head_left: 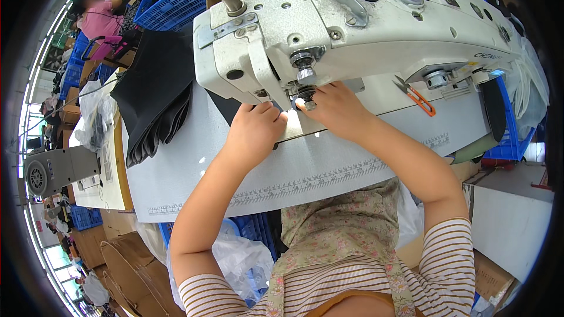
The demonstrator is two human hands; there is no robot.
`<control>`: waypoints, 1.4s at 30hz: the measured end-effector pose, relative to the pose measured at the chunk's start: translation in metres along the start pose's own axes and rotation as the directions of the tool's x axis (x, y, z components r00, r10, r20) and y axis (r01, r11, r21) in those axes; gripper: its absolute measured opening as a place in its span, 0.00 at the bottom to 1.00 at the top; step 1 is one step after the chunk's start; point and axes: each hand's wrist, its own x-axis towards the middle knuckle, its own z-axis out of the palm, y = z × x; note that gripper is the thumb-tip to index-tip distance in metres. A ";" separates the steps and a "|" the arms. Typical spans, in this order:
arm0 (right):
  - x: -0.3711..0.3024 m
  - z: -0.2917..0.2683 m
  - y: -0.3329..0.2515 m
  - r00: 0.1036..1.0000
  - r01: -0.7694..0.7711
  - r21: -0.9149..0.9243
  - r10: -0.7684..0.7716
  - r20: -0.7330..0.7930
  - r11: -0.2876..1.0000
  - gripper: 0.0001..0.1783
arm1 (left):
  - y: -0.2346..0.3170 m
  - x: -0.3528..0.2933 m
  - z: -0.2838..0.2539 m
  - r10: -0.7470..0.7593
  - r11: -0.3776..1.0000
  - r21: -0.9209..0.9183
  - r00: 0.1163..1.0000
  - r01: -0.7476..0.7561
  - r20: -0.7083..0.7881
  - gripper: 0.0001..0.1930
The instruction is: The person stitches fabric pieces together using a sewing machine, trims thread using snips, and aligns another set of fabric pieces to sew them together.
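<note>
— How are your hands lying now?

— My left hand point(254, 131) is resting knuckles up in the middle of the frame, fingers curled down on the grey table point(194, 158), just beside the head of the sewing machine point(352, 29). My right hand point(332, 105) is reaching under the head, close to the needle part. Both forearms are coming up from the lower edge.

— Are you pinching something?

— I cannot tell. The fingertips of both hands are hiding under the machine head and under my own knuckles, so whether they are gripping or only pressing is not visible.

— What is around them?

— The machine is cream-white metal, smooth, with round knobs. The table is matt grey with a printed ruler along its near edge. A pile of black fabric pieces point(155, 100) is lying at the left of the frame, well apart from my left hand. Small orange-handled snips point(418, 98) are lying at the right, near the machine.
</note>
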 end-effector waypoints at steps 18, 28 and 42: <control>0.008 0.009 -0.008 0.999 0.005 -0.124 -0.009 -0.034 0.992 0.03 | 0.010 0.007 0.009 0.032 0.978 0.207 0.996 -0.014 -0.086 0.03; 0.012 0.011 -0.021 0.993 -0.060 -0.064 0.053 -0.107 0.996 0.05 | 0.013 0.010 0.018 -0.036 0.978 0.204 0.997 0.049 -0.066 0.03; 0.003 0.011 0.002 0.996 0.034 -0.118 -0.044 -0.080 0.992 0.06 | -0.010 -0.008 0.021 0.059 0.989 0.144 0.964 -0.022 -0.258 0.16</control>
